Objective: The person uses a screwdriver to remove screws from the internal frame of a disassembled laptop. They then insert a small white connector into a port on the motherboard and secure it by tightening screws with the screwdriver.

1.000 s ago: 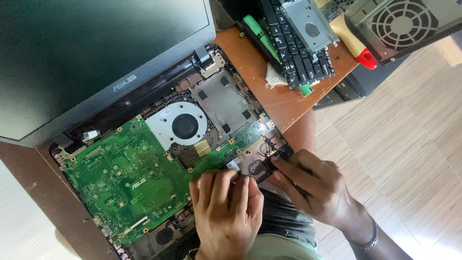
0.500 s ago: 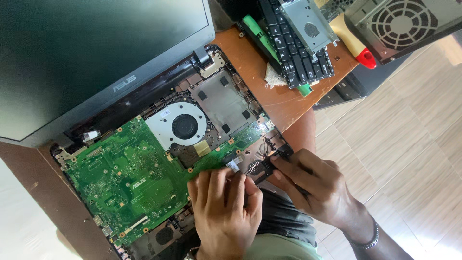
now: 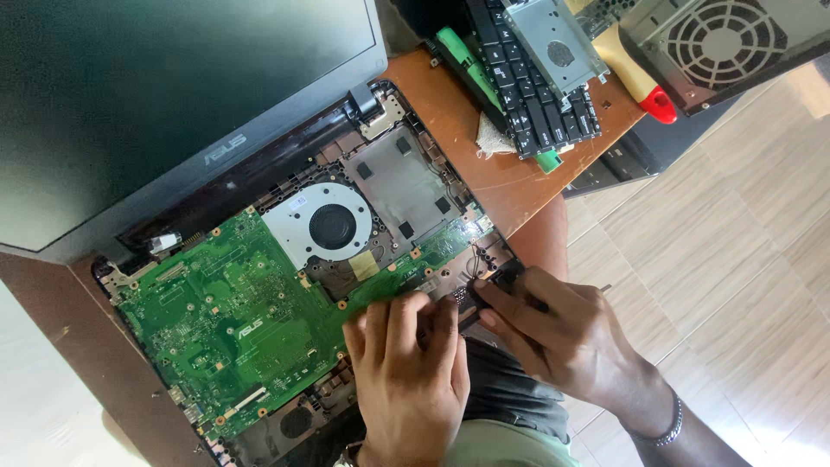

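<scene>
The left hand (image 3: 408,363) lies flat, fingers together, on the green board (image 3: 233,320) (near its edge); just beside, the right hand (image 3: 562,333) pinches a small black part (image 3: 506,275).

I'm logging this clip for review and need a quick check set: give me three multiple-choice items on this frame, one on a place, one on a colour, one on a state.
1. Where does the round cooling fan sit?
A. In the opened laptop base, beside the green circuit board
B. On the floor tiles
C. On top of the detached keyboard

2. What colour is the tip of the tool handle lying at the far edge of the wooden table?
A. Blue
B. Red
C. White

3. What state is the laptop screen in?
A. Lit with a picture
B. Folded shut
C. Open and dark

Answers:
1 A, the fan is set in the base right next to the board.
2 B, the end of the pale handle is red.
3 C, the lid stands open and the panel shows nothing.
</scene>
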